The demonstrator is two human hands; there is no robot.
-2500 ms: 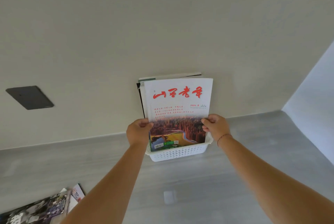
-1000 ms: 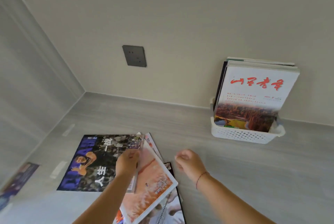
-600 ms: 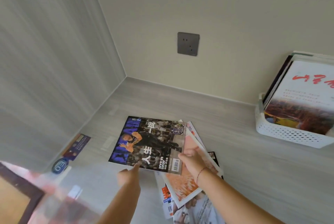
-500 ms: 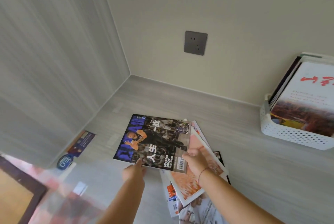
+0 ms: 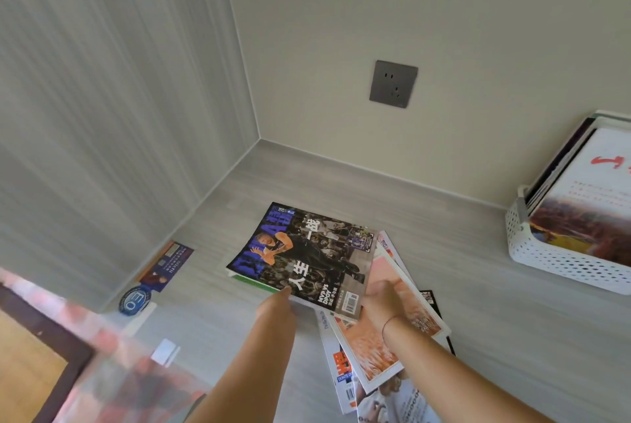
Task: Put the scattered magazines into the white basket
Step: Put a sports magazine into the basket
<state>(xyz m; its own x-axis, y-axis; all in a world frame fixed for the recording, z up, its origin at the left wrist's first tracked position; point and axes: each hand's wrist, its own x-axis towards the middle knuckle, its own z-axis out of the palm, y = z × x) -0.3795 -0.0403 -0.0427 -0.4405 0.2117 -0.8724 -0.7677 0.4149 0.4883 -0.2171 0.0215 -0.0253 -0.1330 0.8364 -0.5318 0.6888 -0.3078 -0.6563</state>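
Note:
A dark basketball magazine [image 5: 307,252] lies on top of a fanned pile on the grey wooden surface. Its near edge is slightly raised. My left hand [image 5: 276,306] has its fingers tucked under that near edge. My right hand [image 5: 382,296], blurred, grips the near right corner by the barcode. Under it lie an orange-covered magazine [image 5: 375,347], a white one with red lettering [image 5: 336,368] and a black one [image 5: 432,299]. The white perforated basket [image 5: 546,262] stands at the right against the wall, with several magazines [image 5: 587,204] upright in it.
A grey wall socket [image 5: 392,83] sits on the back wall. A grey panel wall closes off the left side. A small leaflet [image 5: 167,265] and a round blue sticker [image 5: 134,299] lie at its foot. Blurred red-checked fabric [image 5: 112,371] fills the lower left.
Both hands let go of the red-titled magazine in the basket and moved left to the pile. They now hold the near edge of the basketball magazine, which has started to lift.

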